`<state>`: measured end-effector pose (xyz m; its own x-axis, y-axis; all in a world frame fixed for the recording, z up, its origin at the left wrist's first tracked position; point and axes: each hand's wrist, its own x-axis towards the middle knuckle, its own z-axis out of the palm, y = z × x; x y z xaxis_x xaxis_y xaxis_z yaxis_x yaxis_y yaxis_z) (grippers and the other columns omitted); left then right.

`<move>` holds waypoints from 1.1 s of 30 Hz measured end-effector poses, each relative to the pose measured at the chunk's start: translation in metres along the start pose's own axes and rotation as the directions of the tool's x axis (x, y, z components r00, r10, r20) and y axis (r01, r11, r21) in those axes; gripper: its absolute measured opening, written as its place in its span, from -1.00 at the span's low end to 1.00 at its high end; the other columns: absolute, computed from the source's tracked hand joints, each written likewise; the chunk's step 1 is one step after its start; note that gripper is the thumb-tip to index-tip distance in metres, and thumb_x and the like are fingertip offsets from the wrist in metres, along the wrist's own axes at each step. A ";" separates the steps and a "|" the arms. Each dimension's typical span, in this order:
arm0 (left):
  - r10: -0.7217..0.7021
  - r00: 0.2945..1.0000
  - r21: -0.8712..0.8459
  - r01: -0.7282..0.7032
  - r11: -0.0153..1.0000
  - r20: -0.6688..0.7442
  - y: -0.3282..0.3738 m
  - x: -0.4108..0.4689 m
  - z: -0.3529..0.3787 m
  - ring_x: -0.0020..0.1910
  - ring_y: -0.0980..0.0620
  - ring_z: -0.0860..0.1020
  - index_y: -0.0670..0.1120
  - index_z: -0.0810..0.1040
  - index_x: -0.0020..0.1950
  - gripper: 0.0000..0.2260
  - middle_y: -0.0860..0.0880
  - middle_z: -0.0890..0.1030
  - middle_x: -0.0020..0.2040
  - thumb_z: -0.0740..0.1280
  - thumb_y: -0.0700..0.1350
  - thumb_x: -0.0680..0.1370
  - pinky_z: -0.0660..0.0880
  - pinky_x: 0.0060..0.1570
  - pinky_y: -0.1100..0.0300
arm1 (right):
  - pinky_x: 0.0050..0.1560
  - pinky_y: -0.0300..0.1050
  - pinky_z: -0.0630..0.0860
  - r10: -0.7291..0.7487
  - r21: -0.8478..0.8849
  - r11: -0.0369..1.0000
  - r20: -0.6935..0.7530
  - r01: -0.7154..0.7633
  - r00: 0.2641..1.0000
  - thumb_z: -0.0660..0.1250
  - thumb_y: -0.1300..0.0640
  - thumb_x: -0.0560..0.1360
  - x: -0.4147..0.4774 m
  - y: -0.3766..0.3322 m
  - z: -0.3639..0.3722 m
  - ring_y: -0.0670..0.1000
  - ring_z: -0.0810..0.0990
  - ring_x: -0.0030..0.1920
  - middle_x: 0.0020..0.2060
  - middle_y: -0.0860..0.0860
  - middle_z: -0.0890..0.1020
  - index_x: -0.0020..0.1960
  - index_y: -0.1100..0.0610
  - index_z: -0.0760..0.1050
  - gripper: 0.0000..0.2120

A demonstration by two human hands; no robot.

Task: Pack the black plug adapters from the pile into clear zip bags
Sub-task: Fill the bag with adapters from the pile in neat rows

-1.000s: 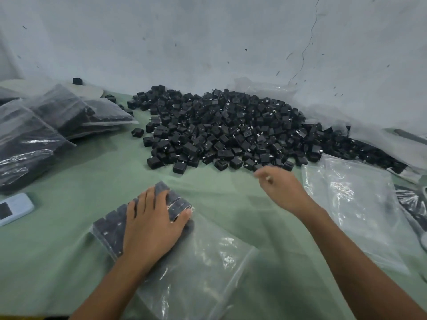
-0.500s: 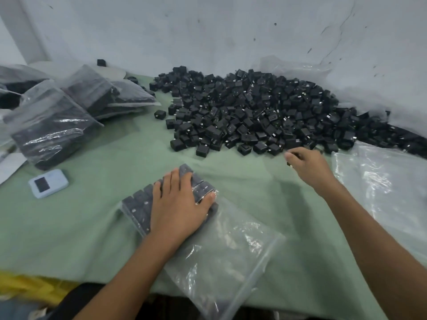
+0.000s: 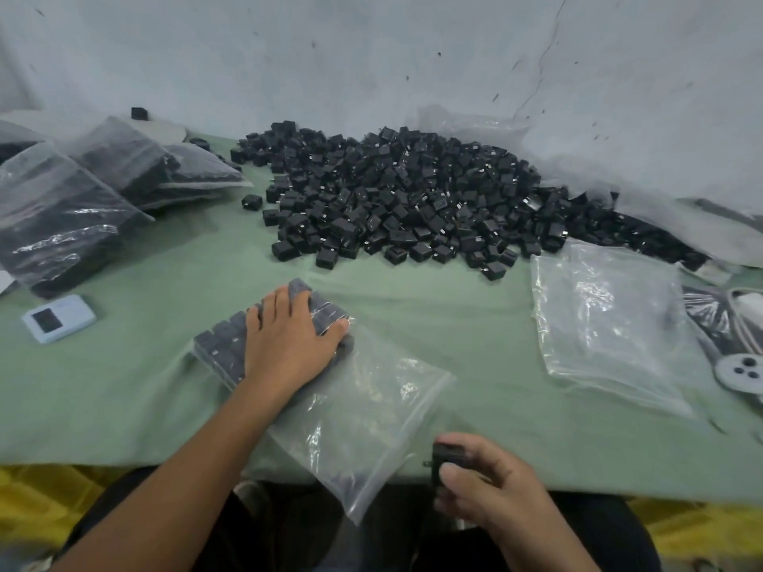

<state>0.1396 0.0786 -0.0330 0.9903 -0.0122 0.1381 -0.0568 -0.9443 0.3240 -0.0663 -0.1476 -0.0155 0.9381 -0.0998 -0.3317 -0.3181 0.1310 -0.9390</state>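
Observation:
A big pile of black plug adapters (image 3: 404,200) lies at the back of the green-covered table (image 3: 475,332). In front of me a clear zip bag (image 3: 371,406) lies flat, with a neat block of adapters (image 3: 223,348) inside its far end. My left hand (image 3: 289,344) presses flat on that block through the plastic. My right hand (image 3: 483,485) is at the table's near edge by the bag's open end, its fingers closed on one black adapter (image 3: 446,458) with its prongs pointing left.
Several filled zip bags (image 3: 70,208) are stacked at the left. A small blue-white device (image 3: 58,317) lies near them. A stack of empty clear bags (image 3: 611,324) sits at the right, with a cable and a grey round part (image 3: 739,371) beyond. A wall stands behind the pile.
My right hand came back from the pile's front edge to the near table edge and now holds one adapter. The left hand stayed on the bagged block. The camera view shifted.

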 end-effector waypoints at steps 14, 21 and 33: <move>0.002 1.000 0.009 -0.002 1.000 0.008 -0.001 0.002 0.002 0.59 -0.10 0.04 0.01 0.16 0.56 -0.26 -0.11 0.12 0.60 0.02 0.45 0.53 -0.05 0.56 -0.12 | 0.08 -0.10 0.62 -0.090 0.155 0.985 0.093 0.075 0.992 0.35 0.28 0.56 0.030 -0.004 0.043 0.16 0.67 0.14 0.06 0.15 0.70 0.04 0.13 0.68 -0.85; 0.006 1.000 0.002 -0.006 1.000 0.004 0.000 0.001 0.000 0.58 -0.09 0.04 0.01 0.17 0.55 -0.27 -0.11 0.12 0.60 0.03 0.44 0.53 -0.06 0.56 -0.12 | 0.09 -0.08 0.63 -0.043 0.483 0.874 0.178 -0.049 0.983 0.34 0.42 0.51 0.064 -0.009 0.080 0.20 0.64 0.18 0.16 0.25 0.65 0.16 0.28 0.63 -0.74; 0.003 1.000 0.013 -0.003 1.000 0.013 0.000 0.002 0.002 0.60 -0.09 0.00 0.01 0.13 0.57 -0.27 -0.11 0.08 0.62 0.01 0.42 0.53 -0.09 0.56 -0.13 | -0.13 -0.41 0.49 -0.380 -0.213 0.918 -0.223 0.335 0.898 0.32 0.28 0.48 0.127 -0.007 0.118 -0.31 0.61 -0.10 -0.17 -0.15 0.66 -0.01 -0.07 0.57 -0.75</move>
<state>0.1423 0.0779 -0.0348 0.9917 -0.0192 0.1272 -0.0583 -0.9486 0.3111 0.0709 -0.0449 -0.0404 0.9326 -0.3588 0.0385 -0.0066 -0.1236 -0.9923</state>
